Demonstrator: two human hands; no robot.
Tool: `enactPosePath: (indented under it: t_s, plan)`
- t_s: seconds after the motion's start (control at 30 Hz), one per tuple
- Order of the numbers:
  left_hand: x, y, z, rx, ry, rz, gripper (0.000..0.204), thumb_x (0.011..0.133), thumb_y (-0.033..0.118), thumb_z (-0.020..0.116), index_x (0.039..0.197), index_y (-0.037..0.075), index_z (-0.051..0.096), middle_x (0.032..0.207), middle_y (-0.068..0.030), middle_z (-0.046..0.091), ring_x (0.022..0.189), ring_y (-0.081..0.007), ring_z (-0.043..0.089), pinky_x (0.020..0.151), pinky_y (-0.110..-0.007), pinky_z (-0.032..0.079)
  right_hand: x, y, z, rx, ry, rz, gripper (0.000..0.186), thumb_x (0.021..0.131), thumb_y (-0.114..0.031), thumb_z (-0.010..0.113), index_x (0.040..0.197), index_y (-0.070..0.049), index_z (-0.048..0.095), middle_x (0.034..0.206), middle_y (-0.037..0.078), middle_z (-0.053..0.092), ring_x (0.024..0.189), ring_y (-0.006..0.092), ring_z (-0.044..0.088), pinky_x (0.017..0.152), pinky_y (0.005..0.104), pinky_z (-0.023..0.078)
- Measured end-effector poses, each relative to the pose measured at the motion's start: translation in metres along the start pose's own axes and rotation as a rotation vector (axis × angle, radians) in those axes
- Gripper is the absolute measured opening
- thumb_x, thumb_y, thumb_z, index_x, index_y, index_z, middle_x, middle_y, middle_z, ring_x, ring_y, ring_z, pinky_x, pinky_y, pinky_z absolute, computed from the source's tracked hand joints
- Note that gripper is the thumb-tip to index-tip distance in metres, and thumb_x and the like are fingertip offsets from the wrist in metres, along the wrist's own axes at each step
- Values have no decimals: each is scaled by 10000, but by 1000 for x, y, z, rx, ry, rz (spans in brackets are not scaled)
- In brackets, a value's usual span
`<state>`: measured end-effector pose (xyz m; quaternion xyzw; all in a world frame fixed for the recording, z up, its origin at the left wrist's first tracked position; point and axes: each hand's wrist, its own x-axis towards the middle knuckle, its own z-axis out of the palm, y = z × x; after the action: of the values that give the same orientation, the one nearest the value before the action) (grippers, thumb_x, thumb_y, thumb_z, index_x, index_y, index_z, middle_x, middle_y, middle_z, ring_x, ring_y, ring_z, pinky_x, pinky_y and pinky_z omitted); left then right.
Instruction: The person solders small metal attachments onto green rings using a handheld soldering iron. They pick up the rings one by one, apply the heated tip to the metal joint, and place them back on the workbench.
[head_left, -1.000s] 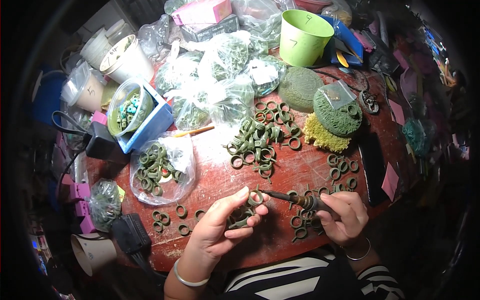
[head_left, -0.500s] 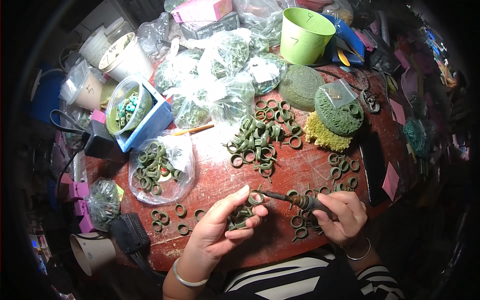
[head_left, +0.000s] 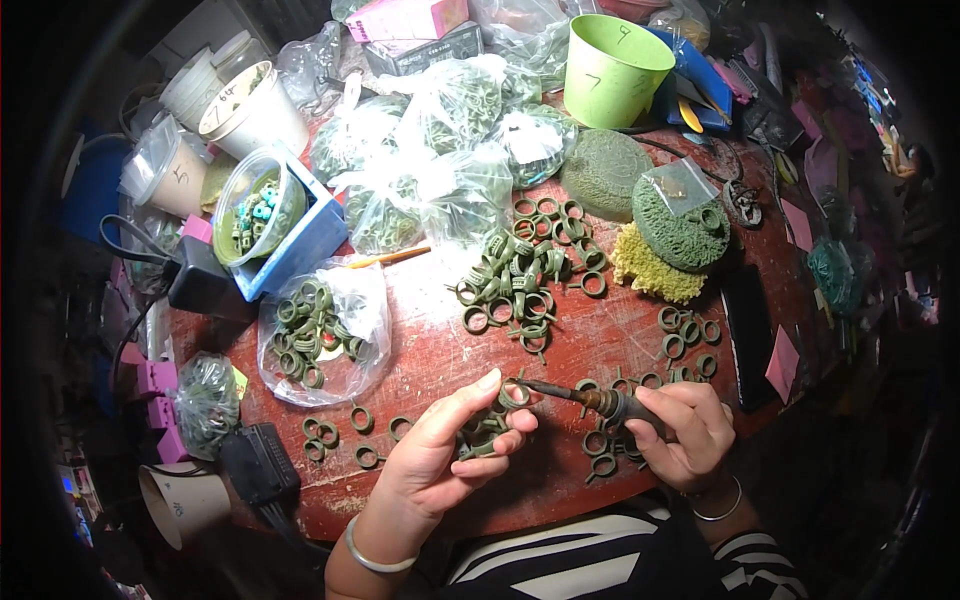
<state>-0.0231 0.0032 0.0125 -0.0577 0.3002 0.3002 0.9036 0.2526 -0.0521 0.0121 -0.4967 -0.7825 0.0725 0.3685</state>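
Observation:
Low in the middle, my left hand (head_left: 432,437) pinches a small green ring (head_left: 514,397) between thumb and fingers. More green rings (head_left: 480,434) lie in its palm, partly hidden by the fingers. My right hand (head_left: 686,436) grips the dark handle of a soldering iron (head_left: 562,391), whose brownish metal shaft points left. The iron's thin tip meets the top of the pinched ring or sits very close to it; I cannot tell which. Loose green rings (head_left: 603,466) lie beside and partly under my right hand. Ahead of both hands spreads a larger pile of green rings (head_left: 518,275).
Left stand an open plastic bag of rings (head_left: 372,368), a blue box (head_left: 312,235) with a clear tub, and a black power adapter (head_left: 258,465). Filled clear bags (head_left: 455,110) and a lime-green bucket (head_left: 615,85) sit behind. Right are round green pads (head_left: 665,240) and a black phone-like slab (head_left: 746,335).

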Motion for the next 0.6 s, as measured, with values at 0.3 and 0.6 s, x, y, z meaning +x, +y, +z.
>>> enactPosePath:
  t_s: [0.3, 0.6]
  plan:
    - [-1, 0, 3, 5, 25, -4, 298, 1054, 282, 571, 1109, -9, 605, 932, -143, 691, 682, -112, 583, 406, -142, 349, -1, 1, 0, 25, 4, 9, 370, 839, -164, 829, 1157, -30, 696, 918, 79, 623, 702, 208, 659, 559, 308, 556]
    - [-1, -1, 2, 20, 20, 9, 293, 1055, 283, 570, 1109, -3, 605, 933, -143, 693, 677, -109, 581, 406, -143, 348, 0, 1, 1, 3, -7, 1, 375, 839, -169, 830, 1165, -39, 697, 920, 75, 624, 696, 200, 654, 554, 307, 552]
